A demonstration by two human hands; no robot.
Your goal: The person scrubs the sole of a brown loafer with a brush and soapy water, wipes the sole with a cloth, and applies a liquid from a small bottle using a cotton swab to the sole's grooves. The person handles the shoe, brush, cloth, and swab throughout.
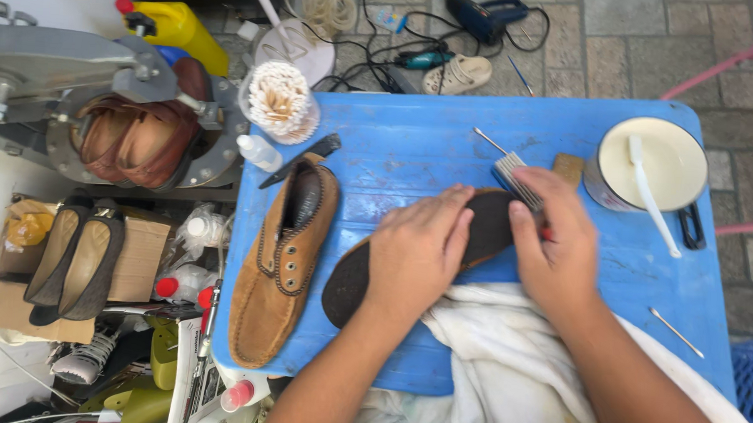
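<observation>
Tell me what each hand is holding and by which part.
The left hand presses flat on the middle of a dark, sole-up shoe. The right hand grips a wire-toothed brush by its handle, mostly hidden in the fist.

Yellow plastic jug (181, 28) with red cap at top left. Small clear bottle (259, 152) at the blue table's left edge. Brown cardboard boxes (137, 260) at left; red-capped bottles (184, 283) beside them, perhaps glue.

A shoe-repair workshop: shoe press (105, 102), loose shoes (79, 259), glue pot (645, 167), power drill (483, 15).
</observation>
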